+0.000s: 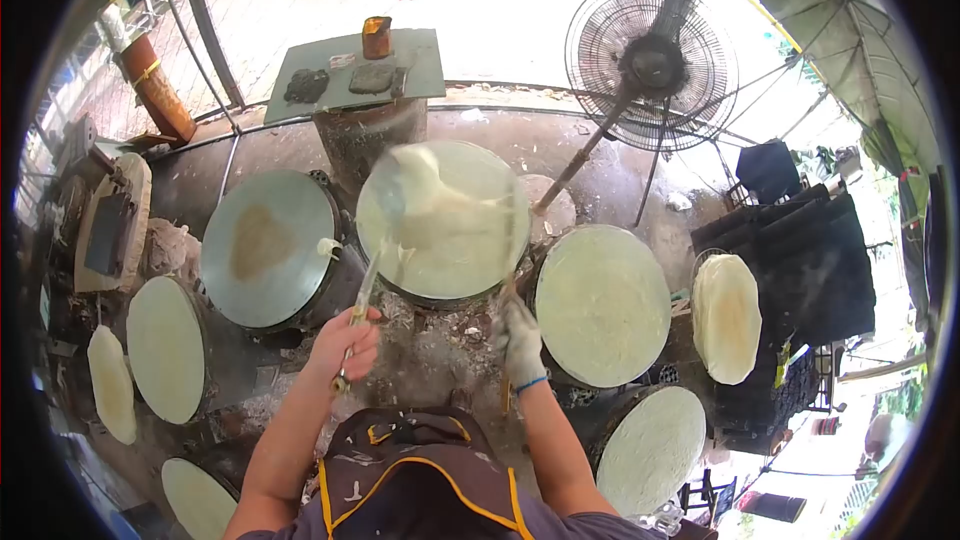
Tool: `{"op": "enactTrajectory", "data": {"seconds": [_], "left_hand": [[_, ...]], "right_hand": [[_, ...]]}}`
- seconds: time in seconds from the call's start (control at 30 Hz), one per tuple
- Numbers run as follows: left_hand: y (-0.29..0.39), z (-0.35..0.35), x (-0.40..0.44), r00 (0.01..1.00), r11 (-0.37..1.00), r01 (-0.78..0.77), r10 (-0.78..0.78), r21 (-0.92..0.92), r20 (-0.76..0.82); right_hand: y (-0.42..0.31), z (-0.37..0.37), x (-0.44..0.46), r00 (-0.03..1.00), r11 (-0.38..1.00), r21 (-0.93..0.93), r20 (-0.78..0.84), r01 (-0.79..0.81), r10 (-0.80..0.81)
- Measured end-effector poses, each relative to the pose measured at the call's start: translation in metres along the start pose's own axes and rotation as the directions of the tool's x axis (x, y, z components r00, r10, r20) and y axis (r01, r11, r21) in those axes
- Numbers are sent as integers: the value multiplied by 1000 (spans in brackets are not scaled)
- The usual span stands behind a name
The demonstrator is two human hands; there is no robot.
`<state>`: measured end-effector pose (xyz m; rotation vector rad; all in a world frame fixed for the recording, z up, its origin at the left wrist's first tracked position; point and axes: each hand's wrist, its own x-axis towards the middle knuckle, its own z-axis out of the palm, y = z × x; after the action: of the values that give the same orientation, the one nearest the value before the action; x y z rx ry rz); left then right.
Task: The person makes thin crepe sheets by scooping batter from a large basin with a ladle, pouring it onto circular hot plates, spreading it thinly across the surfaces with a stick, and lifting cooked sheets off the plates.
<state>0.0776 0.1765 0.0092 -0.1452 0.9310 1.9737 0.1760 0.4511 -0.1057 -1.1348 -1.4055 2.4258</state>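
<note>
In front of me sits a round griddle (452, 297) with pale, wet batter (455, 240) spread unevenly over its top. My bare left hand (345, 348) is closed around the metal handle of a ladle (366, 285). The ladle's far end reaches over the left side of the griddle and is smeared by motion. On my right hand (519, 342) is a whitish work glove, its fingers wrapped round a thin brown stick-like tool (509, 292). That tool points up along the griddle's right edge; its far end is blurred, so its kind is unclear.
Several other round griddles stand around me: a mostly bare one (300, 240) at left, batter-covered ones (603, 305) at right. A stack of thin round sheets (727, 320) lies far right. Beyond are a large fan (652, 65) and a small table (425, 65) with a can (377, 38).
</note>
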Motion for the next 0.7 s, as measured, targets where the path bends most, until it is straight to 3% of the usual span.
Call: {"op": "enactTrajectory", "data": {"seconds": [0.07, 0.13, 0.2, 0.3, 0.33, 0.43, 0.5, 0.67, 0.7], "left_hand": [[2, 11, -17, 999, 997, -40, 42, 61, -30], [6, 33, -14, 992, 997, -47, 55, 68, -113], [14, 44, -11, 985, 998, -11, 21, 61, -171], [6, 32, -13, 966, 998, 62, -57, 11, -253], [0, 21, -10, 957, 996, 85, -84, -10, -276], [-27, -13, 1, 942, 990, 76, -112, -122, -317], [-40, -17, 13, 910, 998, 32, -54, -58, -412], [-69, -8, 46, 854, 986, 34, 57, 166, -517], [-66, -8, 46, 876, 998, 30, 3, 61, -483]], "right_hand": [[6, 1, 15, 993, 998, 27, -104, 54, -50], [62, -9, 66, 943, 841, -434, 66, 322, -327], [35, 14, 35, 973, 769, -604, 207, 209, -102], [52, -3, 42, 980, 925, -364, 193, 109, -40], [41, 7, 26, 997, 963, -261, 53, 67, -55], [62, -5, 28, 998, 939, -337, 36, 63, -55], [96, -17, 31, 988, 895, -426, 131, 133, -85], [106, 16, -18, 934, 926, -311, 212, -214, 287], [109, 14, -17, 918, 930, -254, 228, -266, 325]]}}
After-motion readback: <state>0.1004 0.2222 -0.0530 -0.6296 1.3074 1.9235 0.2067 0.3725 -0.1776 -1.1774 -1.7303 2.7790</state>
